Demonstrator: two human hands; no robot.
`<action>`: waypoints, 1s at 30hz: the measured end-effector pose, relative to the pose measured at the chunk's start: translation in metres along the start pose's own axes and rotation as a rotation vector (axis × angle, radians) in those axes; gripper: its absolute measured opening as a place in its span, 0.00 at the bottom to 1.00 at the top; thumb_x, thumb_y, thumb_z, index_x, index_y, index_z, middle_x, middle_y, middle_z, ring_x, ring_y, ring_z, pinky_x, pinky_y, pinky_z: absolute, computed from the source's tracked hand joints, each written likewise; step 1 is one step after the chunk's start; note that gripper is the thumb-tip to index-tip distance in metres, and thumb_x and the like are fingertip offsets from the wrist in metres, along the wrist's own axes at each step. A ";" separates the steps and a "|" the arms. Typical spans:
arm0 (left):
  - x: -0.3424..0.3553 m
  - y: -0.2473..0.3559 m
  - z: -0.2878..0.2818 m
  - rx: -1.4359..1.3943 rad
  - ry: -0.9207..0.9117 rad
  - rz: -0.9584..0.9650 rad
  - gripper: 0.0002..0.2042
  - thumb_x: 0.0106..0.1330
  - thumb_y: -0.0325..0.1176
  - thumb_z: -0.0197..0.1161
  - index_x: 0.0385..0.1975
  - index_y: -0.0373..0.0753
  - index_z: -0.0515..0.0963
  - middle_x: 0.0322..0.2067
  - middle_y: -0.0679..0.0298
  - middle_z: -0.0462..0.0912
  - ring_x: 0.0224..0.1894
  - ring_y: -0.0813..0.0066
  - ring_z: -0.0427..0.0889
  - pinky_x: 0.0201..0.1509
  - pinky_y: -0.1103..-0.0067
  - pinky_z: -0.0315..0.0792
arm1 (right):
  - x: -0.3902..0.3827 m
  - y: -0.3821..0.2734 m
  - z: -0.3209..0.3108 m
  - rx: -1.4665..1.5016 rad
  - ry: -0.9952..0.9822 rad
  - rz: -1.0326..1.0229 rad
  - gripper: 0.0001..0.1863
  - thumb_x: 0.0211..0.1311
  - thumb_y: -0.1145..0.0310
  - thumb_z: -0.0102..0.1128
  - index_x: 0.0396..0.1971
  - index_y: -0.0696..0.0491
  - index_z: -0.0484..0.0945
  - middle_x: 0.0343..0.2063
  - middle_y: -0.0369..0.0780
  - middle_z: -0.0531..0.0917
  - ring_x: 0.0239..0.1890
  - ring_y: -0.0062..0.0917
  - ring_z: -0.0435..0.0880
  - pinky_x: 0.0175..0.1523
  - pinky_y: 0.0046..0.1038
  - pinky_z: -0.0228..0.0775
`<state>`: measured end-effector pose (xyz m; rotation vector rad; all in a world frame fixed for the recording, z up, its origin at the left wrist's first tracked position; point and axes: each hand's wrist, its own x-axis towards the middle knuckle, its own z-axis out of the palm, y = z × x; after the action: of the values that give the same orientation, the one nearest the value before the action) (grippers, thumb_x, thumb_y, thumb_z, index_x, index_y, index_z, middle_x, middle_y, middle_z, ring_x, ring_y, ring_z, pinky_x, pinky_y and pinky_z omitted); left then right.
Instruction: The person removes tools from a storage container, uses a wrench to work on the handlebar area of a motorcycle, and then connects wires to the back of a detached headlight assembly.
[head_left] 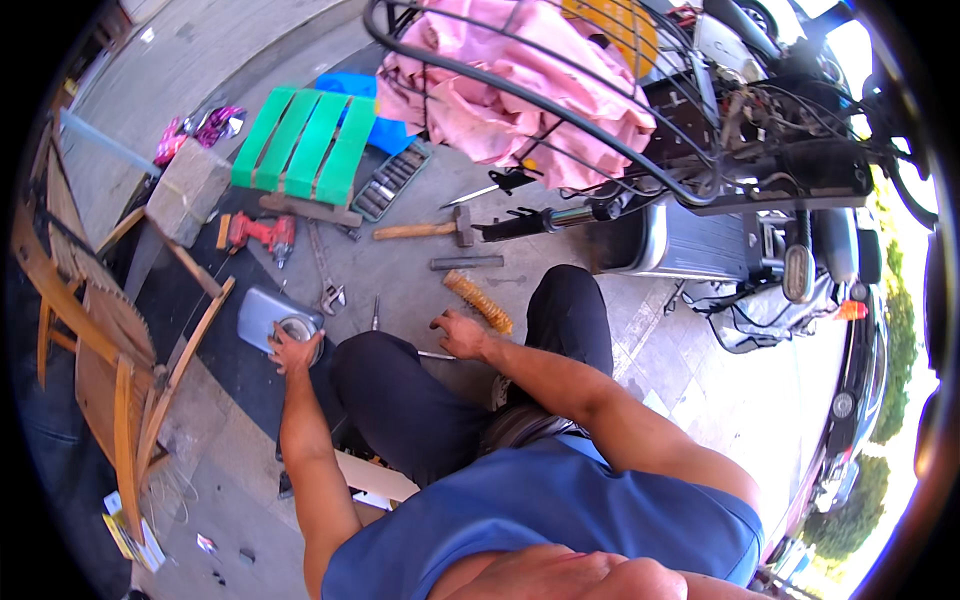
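My left hand [294, 352] is at the left, its fingers spread around the rim of a round metal tin [302, 327]. The tin overlaps one end of a blue-grey rectangular box [264, 312]. My right hand [461, 334] hangs between my knees with its fingers curled. Close beneath it lies a slim pale rod [434, 355]; whether the fingers grip it is hidden. A coiled yellow hose [478, 301] rests just beyond that hand. Farther off are a grey metal bar [466, 263], a wooden-handled hammer [418, 231] and an adjustable wrench [331, 293].
A red cordless drill [262, 236], green slatted stool [303, 146] and socket set [392, 181] lie ahead. A motorbike with a wire basket [430, 52] holding pink cloth overhangs the far right. A wooden chair [110, 330] stands left; a stone block [188, 190] is near it.
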<state>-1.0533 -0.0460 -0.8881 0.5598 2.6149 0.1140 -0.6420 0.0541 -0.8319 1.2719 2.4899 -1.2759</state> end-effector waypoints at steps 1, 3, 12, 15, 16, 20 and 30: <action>0.003 0.001 0.000 -0.016 -0.005 0.014 0.67 0.39 0.59 0.84 0.80 0.63 0.42 0.79 0.53 0.44 0.76 0.36 0.52 0.69 0.37 0.62 | -0.002 -0.001 -0.001 0.008 -0.003 0.038 0.23 0.59 0.65 0.61 0.56 0.48 0.78 0.53 0.51 0.77 0.55 0.50 0.80 0.60 0.45 0.74; 0.008 0.000 -0.002 -0.024 -0.006 0.032 0.68 0.39 0.59 0.84 0.80 0.63 0.43 0.79 0.53 0.44 0.76 0.36 0.54 0.69 0.37 0.61 | -0.004 -0.006 -0.008 0.016 0.049 0.032 0.23 0.59 0.64 0.61 0.57 0.47 0.77 0.53 0.50 0.77 0.55 0.49 0.80 0.60 0.44 0.74; -0.042 -0.016 -0.119 -0.767 -0.029 0.197 0.54 0.53 0.48 0.79 0.78 0.42 0.53 0.74 0.50 0.60 0.74 0.49 0.62 0.77 0.61 0.59 | -0.032 -0.116 -0.120 0.209 0.359 -0.080 0.25 0.59 0.67 0.66 0.58 0.49 0.75 0.53 0.48 0.77 0.53 0.48 0.81 0.58 0.45 0.76; -0.115 -0.029 -0.208 -1.373 -0.209 0.333 0.51 0.56 0.53 0.74 0.77 0.39 0.56 0.74 0.54 0.61 0.74 0.53 0.63 0.77 0.58 0.60 | -0.051 -0.178 -0.167 0.184 0.445 -0.245 0.30 0.57 0.68 0.68 0.62 0.49 0.72 0.56 0.49 0.76 0.55 0.48 0.80 0.59 0.44 0.76; -0.140 -0.033 -0.237 -1.470 -0.295 0.335 0.49 0.59 0.57 0.70 0.77 0.42 0.56 0.74 0.55 0.61 0.74 0.53 0.64 0.76 0.56 0.61 | -0.056 -0.199 -0.180 0.150 0.454 -0.297 0.32 0.57 0.68 0.68 0.64 0.49 0.71 0.57 0.49 0.76 0.55 0.48 0.80 0.59 0.44 0.76; -0.223 -0.028 -0.330 -1.702 -0.539 0.588 0.48 0.60 0.67 0.62 0.77 0.45 0.58 0.75 0.57 0.62 0.75 0.52 0.63 0.76 0.52 0.60 | -0.077 -0.266 -0.229 -0.064 0.547 -0.703 0.45 0.51 0.68 0.73 0.72 0.47 0.64 0.67 0.49 0.69 0.66 0.47 0.72 0.69 0.46 0.67; -0.292 0.039 -0.441 -1.683 -0.601 0.874 0.49 0.64 0.76 0.49 0.78 0.48 0.55 0.76 0.55 0.59 0.76 0.53 0.59 0.76 0.51 0.60 | -0.145 -0.338 -0.276 -0.290 0.963 -1.092 0.45 0.40 0.68 0.74 0.66 0.44 0.71 0.65 0.45 0.72 0.63 0.41 0.75 0.65 0.45 0.70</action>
<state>-1.0025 -0.1228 -0.3658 0.7469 0.8603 1.7700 -0.7034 0.0486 -0.3765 0.3778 4.1262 -0.1621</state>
